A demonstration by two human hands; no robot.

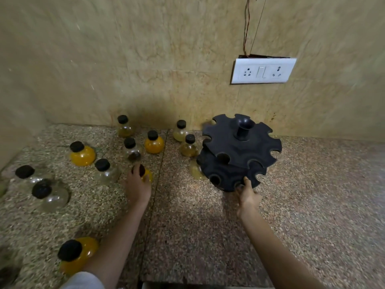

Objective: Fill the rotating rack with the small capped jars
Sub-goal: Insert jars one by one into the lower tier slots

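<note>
1. Countertop [208,226] of speckled stone runs under both arms to the tiled wall; nothing on it is slotted into the rack yet, so by my judgement the filling is only at its first pick.
2. Rack [239,151], black with two notched tiers and a central post, stands just beyond the right hand [248,197]. Every notch I can see is empty. A pale jar [194,170] sits against its lower tier on the side toward the left hand, partly hidden by it.
3. Right hand has its fingertips on the rim of the lower tier, fingers narrow; whether it pinches the rim or only rests on it I cannot tell. It looks set to steady or turn the rack.
4. Left hand [138,184] is curled over a yellow-filled jar [145,174], fingers on the dark cap. Most of that jar is covered, so the firmness of the grasp is unclear.
5. Next move, as I judge it: lift this jar, carry it across toward the right hand, and slide its neck into an open notch.
6. Other capped jars [82,155] stand beyond and outward of the left hand; those at the frame's edge are blurred and cut off.
</note>
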